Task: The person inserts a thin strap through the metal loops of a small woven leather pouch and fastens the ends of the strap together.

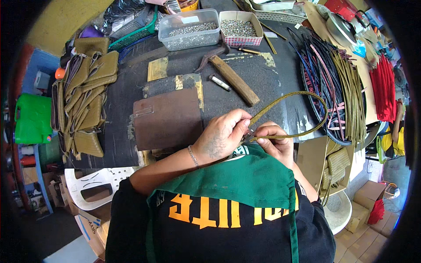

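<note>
crowded workshop, bending at the dark round rim of the view, where shelves and boxes fade into shadow; across the middle stands a worn black desk (125, 98), scuffed and patched with yellowish scraps, its near edge partly covered by the person's arms and body; the left hand (220, 135), back turned up, has thumb and forefinger pinching one end of a narrow olive strap (302, 92); the right hand (279, 142), just beside it, pinches the strap near its other end; the strap loops out to the right, its bend overlapping the edge of some dark strips (318, 74); a small shiny metal piece (249, 133) shows between the fingertips, too covered to make out its shape; a green apron (228, 179) spreads below the hands; to their left lies a flat brown sheet (169, 118); beyond them are a wooden-handled tool (235, 81) with a dark curved head and a small white tube (220, 83); farther back, a clear tub (188, 44) and a checked box (241, 41) hold tiny metallic bits, too fine to tell apart; olive pouches (90, 142) pile up at the left, overlapping too much to count; olive strips (351, 92) lie at the right, near a red bundle (383, 90) of unclear kind
</note>
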`<state>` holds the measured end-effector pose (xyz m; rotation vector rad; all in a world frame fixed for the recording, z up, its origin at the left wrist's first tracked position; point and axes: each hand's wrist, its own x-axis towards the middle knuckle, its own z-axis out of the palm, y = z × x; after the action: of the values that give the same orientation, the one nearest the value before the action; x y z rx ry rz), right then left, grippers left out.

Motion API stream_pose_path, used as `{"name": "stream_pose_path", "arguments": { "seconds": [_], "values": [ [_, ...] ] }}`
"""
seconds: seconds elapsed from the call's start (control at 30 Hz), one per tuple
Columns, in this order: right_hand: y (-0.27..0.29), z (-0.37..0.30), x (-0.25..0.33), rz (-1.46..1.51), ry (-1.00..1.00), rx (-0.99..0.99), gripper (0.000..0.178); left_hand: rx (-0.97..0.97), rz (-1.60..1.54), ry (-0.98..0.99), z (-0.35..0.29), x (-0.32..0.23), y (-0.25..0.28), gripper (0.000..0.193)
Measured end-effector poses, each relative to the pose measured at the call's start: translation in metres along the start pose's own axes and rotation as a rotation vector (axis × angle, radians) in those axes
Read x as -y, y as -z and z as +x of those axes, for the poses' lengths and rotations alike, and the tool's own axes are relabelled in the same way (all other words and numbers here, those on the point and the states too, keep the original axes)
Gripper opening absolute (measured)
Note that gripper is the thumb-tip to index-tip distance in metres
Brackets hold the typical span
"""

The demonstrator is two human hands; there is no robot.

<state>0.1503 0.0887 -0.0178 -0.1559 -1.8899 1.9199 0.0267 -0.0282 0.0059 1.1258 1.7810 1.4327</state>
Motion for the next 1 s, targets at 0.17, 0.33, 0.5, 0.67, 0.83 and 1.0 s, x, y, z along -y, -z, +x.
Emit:
{"name": "stream_pose_path", "arguments": {
  "seconds": [0.17,0.33,0.5,0.67,0.83,1.0],
  "values": [
    [0.007,-0.005,0.0,-0.018,-0.052,0.006,0.008,0.031,0.007,0.029,0.002,-0.002,-0.001,0.012],
    [-0.001,-0.001,0.007,0.149,-0.119,-0.023,0.006,0.039,0.016,0.019,0.002,-0.001,-0.002,0.013],
    [-0.003,-0.001,0.009,0.162,-0.165,-0.021,0.007,-0.005,0.01,-0.033,0.0,-0.009,-0.003,0.01],
    [-0.008,-0.005,0.009,0.234,-0.263,-0.07,0.009,-0.007,0.131,-0.127,0.0,-0.007,-0.001,0.01],
    [0.0,-0.009,0.002,0.415,-0.405,-0.15,0.007,0.011,0.008,-0.025,0.002,-0.003,-0.001,0.01],
    [0.011,-0.009,0.006,0.321,-0.425,0.125,0.006,0.045,-0.014,0.082,0.005,0.002,0.002,0.011]
  ]
}}
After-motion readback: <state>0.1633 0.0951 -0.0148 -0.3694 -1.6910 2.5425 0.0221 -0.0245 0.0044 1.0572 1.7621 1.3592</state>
